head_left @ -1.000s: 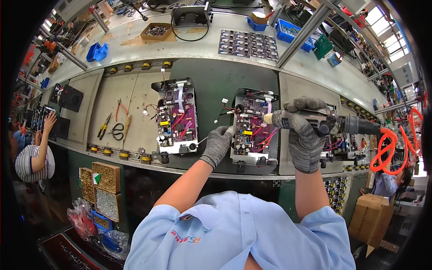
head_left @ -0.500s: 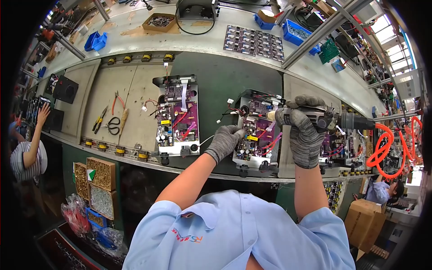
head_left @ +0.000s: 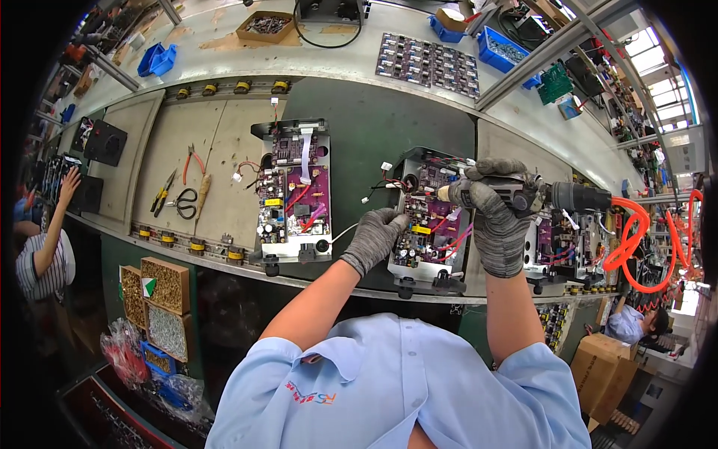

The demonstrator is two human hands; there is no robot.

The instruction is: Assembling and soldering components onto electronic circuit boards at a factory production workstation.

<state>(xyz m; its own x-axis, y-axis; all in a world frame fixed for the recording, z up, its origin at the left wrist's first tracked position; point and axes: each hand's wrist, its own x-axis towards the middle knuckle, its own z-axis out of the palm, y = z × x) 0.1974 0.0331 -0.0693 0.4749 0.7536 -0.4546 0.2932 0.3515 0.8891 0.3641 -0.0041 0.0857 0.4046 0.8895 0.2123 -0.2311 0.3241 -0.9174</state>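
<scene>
My right hand (head_left: 496, 228), in a grey knit glove, is wrapped round an air screwdriver (head_left: 582, 197) lying nearly level. Its tip points left over the upper part of an open metal chassis (head_left: 425, 269) carrying purple circuit boards. Whether the tip touches a screw is too small to tell. On that chassis's left edge, my gloved left hand (head_left: 374, 239) is closed with thumb and fingertips against the side. Loose red, black and white wires (head_left: 383, 179) stick out above this hand. A second chassis with purple boards (head_left: 307, 198) stands apart to the left.
Pliers (head_left: 194, 161), cutters (head_left: 163, 196) and black scissors (head_left: 184, 203) lie at the left. An orange coiled hose (head_left: 632, 254) trails from the screwdriver. Further chassis (head_left: 557, 247) stand at the right. Several circuit boards (head_left: 426, 63) lie on the far bench. A co-worker's arm (head_left: 56, 224) reaches in far left.
The screwdriver and my right hand have shifted slightly left and down, its tip now lower over the chassis. My left hand stays at the chassis edge.
</scene>
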